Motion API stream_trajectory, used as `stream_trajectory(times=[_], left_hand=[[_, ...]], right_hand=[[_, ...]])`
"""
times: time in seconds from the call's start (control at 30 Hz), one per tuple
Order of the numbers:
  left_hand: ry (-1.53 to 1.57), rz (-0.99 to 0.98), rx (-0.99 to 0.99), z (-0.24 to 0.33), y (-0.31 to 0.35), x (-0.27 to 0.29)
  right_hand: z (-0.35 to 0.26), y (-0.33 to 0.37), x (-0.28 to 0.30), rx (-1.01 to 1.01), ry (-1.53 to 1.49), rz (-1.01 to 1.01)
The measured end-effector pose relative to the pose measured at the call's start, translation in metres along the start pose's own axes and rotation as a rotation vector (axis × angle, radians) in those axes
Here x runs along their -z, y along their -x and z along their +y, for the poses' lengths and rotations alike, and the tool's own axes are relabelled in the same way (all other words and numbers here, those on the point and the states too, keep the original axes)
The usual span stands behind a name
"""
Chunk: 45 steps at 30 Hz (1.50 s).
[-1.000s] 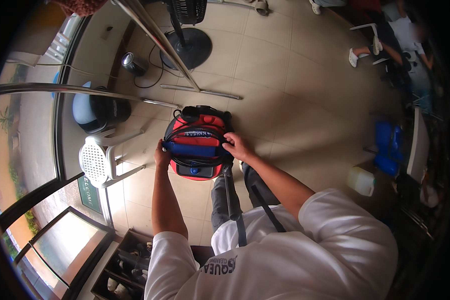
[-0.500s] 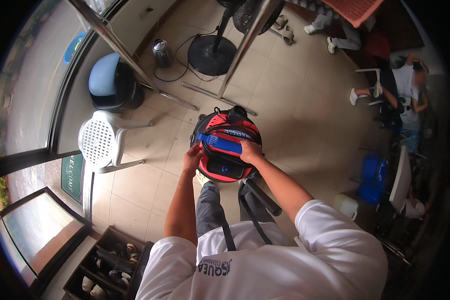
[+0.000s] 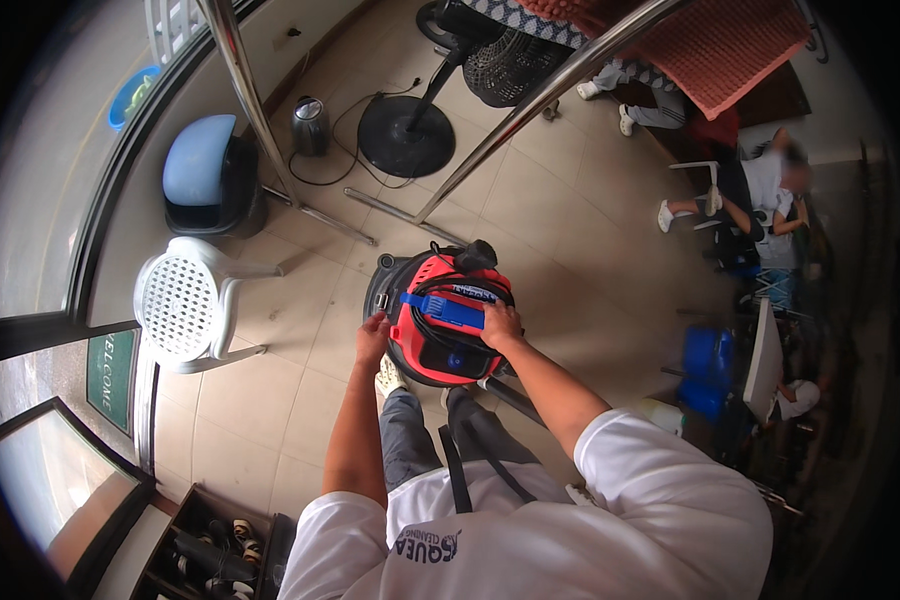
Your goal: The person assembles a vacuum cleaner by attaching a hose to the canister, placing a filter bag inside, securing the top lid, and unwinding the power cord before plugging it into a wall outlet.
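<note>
A red and black canister vacuum cleaner (image 3: 435,268) stands on the floor just in front of my feet. Its dark cord is looped over the top, and a blue plastic piece (image 3: 448,309) lies across it. My right hand (image 3: 501,325) is closed around the right end of that blue piece; its fingertips are partly hidden. At the machine's left edge, my left hand (image 3: 372,337) has its fingers bent together against the rim, below a metal latch (image 3: 381,299). Whatever they pinch is hidden. Beside my right forearm runs a dark tube (image 3: 511,398).
To the left are a white plastic chair (image 3: 178,302), a blue-lidded bin (image 3: 199,160) and a shoe rack (image 3: 160,562). Metal stand legs (image 3: 440,200), a fan base (image 3: 406,136) and a kettle (image 3: 310,125) with its cord lie ahead. People (image 3: 770,195) sit at the right.
My view has shifted, and more of the black tank shows at the machine's left side. My left hand has slid from the red cover toward the outer rim. My right hand keeps its hold.
</note>
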<state>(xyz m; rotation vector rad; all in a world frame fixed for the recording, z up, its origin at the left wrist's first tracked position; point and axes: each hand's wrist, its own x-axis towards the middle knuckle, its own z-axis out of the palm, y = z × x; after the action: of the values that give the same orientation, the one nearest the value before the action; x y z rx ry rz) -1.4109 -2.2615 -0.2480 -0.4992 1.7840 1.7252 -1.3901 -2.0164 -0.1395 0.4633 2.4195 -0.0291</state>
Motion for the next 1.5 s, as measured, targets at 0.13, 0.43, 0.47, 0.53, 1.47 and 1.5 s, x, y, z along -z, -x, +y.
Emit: stream_trajectory(times=[0.13, 0.43, 0.47, 0.53, 1.47, 1.5], left_hand=[[-0.003, -0.028, -0.112, 0.023, -0.008, -0.013], [-0.701, -0.025, -0.366, 0.091, -0.014, -0.058], [-0.761, -0.055, -0.394, 0.101, -0.014, -0.066], [-0.856, -0.067, -0.452, 0.109, -0.021, -0.078], [-0.154, -0.047, -0.141, 0.093, -0.040, -0.011], [-0.161, -0.099, -0.140, 0.093, -0.036, -0.010]], right_hand=[[0.005, 0.010, 0.000, 0.076, -0.065, 0.095], [0.012, 0.013, -0.001, 0.089, -0.053, 0.059], [0.012, 0.012, 0.002, 0.084, -0.061, 0.011], [0.009, 0.012, 0.006, 0.092, -0.077, 0.014], [0.024, 0.026, 0.019, -0.006, -0.267, -0.023], [0.024, 0.025, 0.018, -0.011, -0.251, -0.007]])
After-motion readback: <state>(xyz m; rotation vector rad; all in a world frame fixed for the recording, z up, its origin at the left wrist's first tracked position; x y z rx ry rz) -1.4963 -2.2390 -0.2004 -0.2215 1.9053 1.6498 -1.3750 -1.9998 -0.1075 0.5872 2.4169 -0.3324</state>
